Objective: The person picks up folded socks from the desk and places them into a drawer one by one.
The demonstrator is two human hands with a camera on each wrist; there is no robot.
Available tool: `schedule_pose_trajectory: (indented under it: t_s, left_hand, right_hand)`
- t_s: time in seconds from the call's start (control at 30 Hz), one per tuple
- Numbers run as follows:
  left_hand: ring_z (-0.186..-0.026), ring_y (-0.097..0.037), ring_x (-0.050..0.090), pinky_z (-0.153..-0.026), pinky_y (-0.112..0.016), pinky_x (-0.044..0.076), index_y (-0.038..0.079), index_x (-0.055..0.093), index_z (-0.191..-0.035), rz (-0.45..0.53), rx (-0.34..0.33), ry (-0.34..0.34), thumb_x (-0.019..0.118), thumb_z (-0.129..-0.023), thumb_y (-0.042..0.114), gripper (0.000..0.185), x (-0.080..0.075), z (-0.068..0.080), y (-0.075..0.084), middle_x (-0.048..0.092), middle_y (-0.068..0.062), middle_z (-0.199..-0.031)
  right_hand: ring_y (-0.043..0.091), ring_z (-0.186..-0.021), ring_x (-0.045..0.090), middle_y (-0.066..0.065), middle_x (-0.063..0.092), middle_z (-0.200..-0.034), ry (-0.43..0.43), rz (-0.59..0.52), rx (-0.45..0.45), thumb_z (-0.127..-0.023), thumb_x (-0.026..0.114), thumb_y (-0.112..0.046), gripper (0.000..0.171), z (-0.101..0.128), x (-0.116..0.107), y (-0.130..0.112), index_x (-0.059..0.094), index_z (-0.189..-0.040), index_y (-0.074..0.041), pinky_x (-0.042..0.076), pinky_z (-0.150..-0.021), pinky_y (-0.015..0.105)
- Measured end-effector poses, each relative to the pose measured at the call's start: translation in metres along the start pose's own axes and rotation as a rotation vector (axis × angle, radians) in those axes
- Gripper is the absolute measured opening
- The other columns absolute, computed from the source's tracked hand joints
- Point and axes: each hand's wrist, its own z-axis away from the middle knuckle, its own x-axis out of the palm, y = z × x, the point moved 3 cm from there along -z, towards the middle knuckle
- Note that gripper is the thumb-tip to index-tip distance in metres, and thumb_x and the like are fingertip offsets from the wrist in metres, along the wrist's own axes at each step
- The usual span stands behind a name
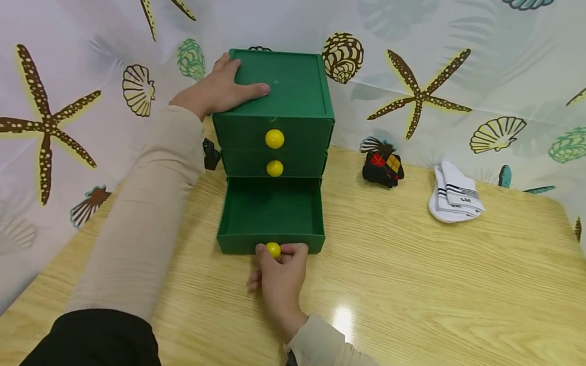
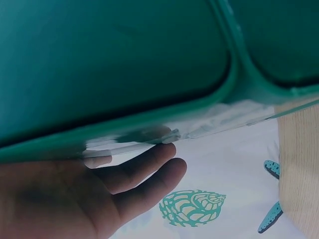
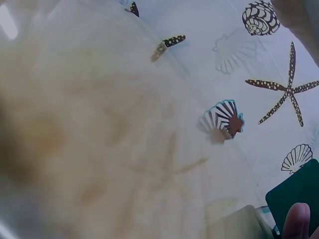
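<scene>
A green chest of drawers (image 1: 279, 84) stands on the table, its two upper drawers closed and the bottom drawer (image 1: 229, 242) pulled out. My left hand (image 1: 220, 89) rests on the chest's top left edge, thumb stretched across the top. In the left wrist view, the fingers (image 2: 149, 184) reach along the green side panel (image 2: 119, 59). At the drawer front, my right hand (image 1: 283, 283) pinches the round yellow knob (image 1: 273, 250) between thumb and fingers. The drawer's green floor shows from above. A fingertip (image 3: 297, 219) overlaps a green panel (image 3: 291, 191) in the right wrist view.
Right of the chest lie dark argyle-patterned socks (image 1: 383, 167) and folded white socks (image 1: 454, 194) with black stripes. Behind the wooden table (image 1: 417, 291) hangs a white cloth (image 1: 293, 15) printed with shells and starfish. A small black object (image 1: 211, 154) sits by the chest's left side.
</scene>
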Motion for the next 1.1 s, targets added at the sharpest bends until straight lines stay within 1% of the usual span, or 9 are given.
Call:
schedule_pose_trajectory:
  t_s: [0.1,0.33,0.47,0.67,0.83,0.97,1.03,1.1]
  left_hand:
    - [-0.152,-0.034,-0.014,-0.12,-0.056,0.007,0.009,-0.014,-0.161,-0.006,-0.005,0.003,0.041,-0.098,0.068,0.102,-0.001,-0.001,-0.002,-0.029,-0.009,-0.163]
    - [-0.151,-0.034,-0.015,-0.12,-0.056,0.006,0.008,-0.013,-0.16,-0.01,0.004,-0.002,0.04,-0.098,0.067,0.101,-0.001,-0.002,-0.004,-0.029,-0.01,-0.163]
    - [-0.151,-0.035,-0.015,-0.12,-0.057,0.006,0.007,-0.012,-0.161,-0.01,0.002,0.0,0.04,-0.098,0.066,0.1,-0.002,0.0,-0.003,-0.029,-0.011,-0.163]
    - [-0.152,-0.034,-0.015,-0.12,-0.056,0.006,0.007,-0.012,-0.161,-0.005,0.003,-0.003,0.042,-0.099,0.065,0.1,-0.003,-0.001,-0.001,-0.028,-0.011,-0.163]
    - [-0.152,-0.035,-0.014,-0.12,-0.056,0.006,0.008,-0.013,-0.161,-0.001,0.008,-0.003,0.042,-0.099,0.065,0.1,-0.003,-0.002,-0.001,-0.028,-0.011,-0.164]
    - [-0.152,-0.034,-0.014,-0.12,-0.056,0.006,0.007,-0.012,-0.161,0.0,0.014,-0.003,0.042,-0.099,0.065,0.1,-0.002,-0.004,-0.001,-0.028,-0.011,-0.164]
    - [-0.152,-0.034,-0.015,-0.12,-0.056,0.006,0.007,-0.013,-0.16,-0.002,0.016,-0.005,0.042,-0.099,0.065,0.101,-0.002,-0.005,-0.002,-0.028,-0.011,-0.164]
    - [-0.151,-0.034,-0.015,-0.12,-0.056,0.006,0.007,-0.013,-0.16,-0.013,0.017,-0.006,0.042,-0.098,0.066,0.101,-0.002,-0.006,-0.001,-0.028,-0.011,-0.163]
  right_hand:
    - [0.02,-0.044,0.058,0.017,0.063,-0.082,-0.031,0.008,0.005,-0.094,0.073,-0.011,0.038,0.006,-0.003,0.0,0.038,-0.108,-0.004,0.053,-0.042,0.03]
    - [0.019,-0.045,0.061,0.021,0.066,-0.092,-0.094,0.019,0.057,-0.095,0.07,-0.008,0.036,0.013,-0.009,0.0,0.039,-0.112,-0.003,0.054,-0.043,0.03]
    - [0.019,-0.046,0.062,0.02,0.066,-0.092,-0.111,0.027,0.079,-0.096,0.069,-0.006,0.034,0.014,-0.011,0.0,0.039,-0.113,-0.003,0.054,-0.044,0.03]
    - [0.019,-0.048,0.063,0.02,0.065,-0.092,-0.117,0.001,0.101,-0.096,0.068,-0.004,0.033,0.013,-0.013,-0.001,0.04,-0.113,-0.003,0.055,-0.045,0.031]
    - [0.021,-0.052,0.065,0.018,0.065,-0.094,-0.153,0.019,0.145,-0.096,0.068,-0.008,0.038,0.015,-0.02,-0.006,0.039,-0.121,-0.003,0.057,-0.048,0.032]
    - [0.021,-0.054,0.067,0.015,0.066,-0.093,-0.201,0.079,0.193,-0.094,0.066,-0.006,0.045,0.013,-0.039,-0.013,0.036,-0.128,-0.001,0.057,-0.049,0.035]
    - [0.02,-0.054,0.067,0.015,0.068,-0.093,-0.209,0.12,0.215,-0.094,0.063,-0.003,0.044,0.008,-0.056,-0.019,0.036,-0.129,0.001,0.057,-0.048,0.034]
    - [0.019,-0.052,0.066,0.017,0.069,-0.093,-0.189,0.16,0.232,-0.094,0.059,0.001,0.04,-0.001,-0.077,-0.028,0.038,-0.128,0.003,0.056,-0.047,0.033]
